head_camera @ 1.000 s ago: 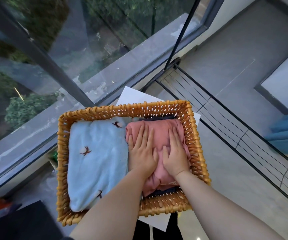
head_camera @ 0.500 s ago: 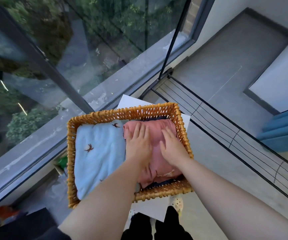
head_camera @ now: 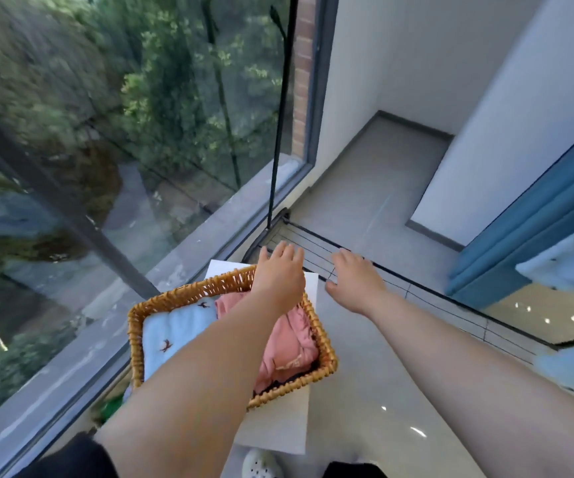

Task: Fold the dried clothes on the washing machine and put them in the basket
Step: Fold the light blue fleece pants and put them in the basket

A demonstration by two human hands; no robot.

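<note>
A glass wall on the left looks out over trees. Below it a woven basket sits on a white slab just above the floor. Inside, a folded pale blue cloth with small bird prints fills the left half; a folded pink garment fills the right half, touching it. Both lie flat, long axes running from near rim to far rim.

The left hand hovers over the basket's far right corner, fingers straight, holding nothing. The right hand hangs just beside it over a black wire rack, fingers loosely spread, also empty. Further right is a blue curtain; more bird-print cloth shows at the right edge, but what carries it is out of view.

The folded pieces look soft, light and limp; lifted by one edge they would likely fall open, so a flat hand under each fold seems safest. The basket looks stiff and light, best held by opposite rims.
</note>
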